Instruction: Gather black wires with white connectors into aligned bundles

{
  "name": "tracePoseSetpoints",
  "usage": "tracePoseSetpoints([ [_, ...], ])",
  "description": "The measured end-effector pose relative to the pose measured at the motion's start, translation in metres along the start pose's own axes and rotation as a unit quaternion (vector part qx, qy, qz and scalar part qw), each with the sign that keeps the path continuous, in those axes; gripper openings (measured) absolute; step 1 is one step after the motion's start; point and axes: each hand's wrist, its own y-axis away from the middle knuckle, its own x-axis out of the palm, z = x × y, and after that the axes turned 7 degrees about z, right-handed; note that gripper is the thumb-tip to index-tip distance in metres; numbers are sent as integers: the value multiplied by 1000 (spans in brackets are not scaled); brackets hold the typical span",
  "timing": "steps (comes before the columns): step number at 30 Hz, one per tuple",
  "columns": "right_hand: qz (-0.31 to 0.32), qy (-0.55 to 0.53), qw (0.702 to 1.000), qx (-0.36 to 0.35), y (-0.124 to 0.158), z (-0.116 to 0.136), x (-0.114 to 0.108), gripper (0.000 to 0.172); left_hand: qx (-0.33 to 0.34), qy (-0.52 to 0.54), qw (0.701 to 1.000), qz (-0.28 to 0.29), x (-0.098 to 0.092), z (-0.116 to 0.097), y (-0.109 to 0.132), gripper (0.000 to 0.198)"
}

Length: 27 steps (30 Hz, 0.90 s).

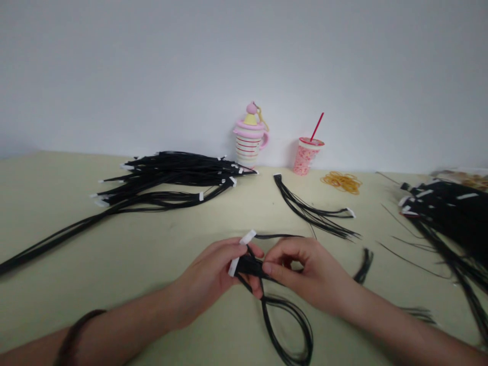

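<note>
Near the middle of the table I hold a black wire harness (249, 266) with white connectors. My left hand (215, 267) is closed around its connector end; one white connector (248, 236) sticks up above the thumb and another shows just below it. My right hand (308, 269) pinches the black wires a little to the right of the connectors, thumb against the index finger. From between the hands a loop of the wires (305, 325) hangs down toward the table's front. Parts of the wires are hidden behind my fingers.
A pile of black harnesses (175, 170) lies at the back left, another pile (457, 213) at the right. A single harness (305, 206) lies behind my hands. Yellow rubber bands (342, 182), a pink-lidded mug (249, 142) and a straw cup (306, 155) stand near the wall.
</note>
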Motion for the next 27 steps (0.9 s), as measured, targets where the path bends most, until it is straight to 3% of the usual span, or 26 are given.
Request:
tracePoseSetpoints([
  [9, 22, 33, 999, -34, 4, 8, -2, 19, 24, -35, 999, -1, 1, 5, 1, 29],
  [14, 14, 62, 998, -7, 5, 13, -5, 21, 4, -78, 997, -3, 3, 2, 3, 32],
  [19, 45, 64, 996, 32, 3, 10, -10, 28, 2, -123, 992, -26, 5, 0, 3, 32],
  [21, 49, 73, 996, 34, 3, 6, -14, 29, 12, -115, 993, -31, 5, 0, 3, 32],
  [24, 38, 120, 992, 8, 4, -2, -21, 14, 17, -65, 997, -48, 5, 2, 2, 32],
  [27, 70, 151, 985, -33, 4, -9, -27, 28, 8, -40, 998, -57, 5, 3, 1, 33],
])
